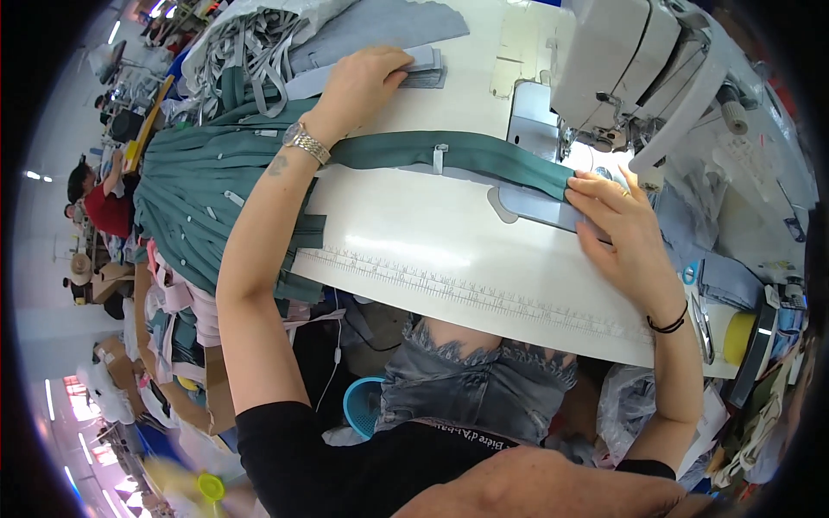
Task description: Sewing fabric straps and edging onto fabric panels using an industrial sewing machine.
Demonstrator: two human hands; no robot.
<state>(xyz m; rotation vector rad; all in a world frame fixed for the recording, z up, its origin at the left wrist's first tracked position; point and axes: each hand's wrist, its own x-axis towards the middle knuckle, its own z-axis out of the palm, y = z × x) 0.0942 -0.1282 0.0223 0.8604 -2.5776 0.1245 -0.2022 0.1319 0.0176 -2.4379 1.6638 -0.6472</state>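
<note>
My left hand [367, 82] has its fingers closed on a stack of light grey fabric strips [423, 73] at the top of the white table [414, 216]. My right hand [617, 233] rests with fingers apart on the end of a green fabric band [466, 157], beside the presser area of a white sewing machine [617, 52]. The band runs leftward under my left wrist and bears a small white tag. Green gathered fabric [194, 198] with several small tags hangs over the table's left side. Grey plastic bed plates lie under and around the band's right end.
Tangled grey straps [250, 52] lie at upper left. Scissors [705, 328] and a yellow roll [737, 337] are at the right edge. A blue basket [363, 401] stands below. Co-workers [108, 198], boxes and fabric piles are on the left.
</note>
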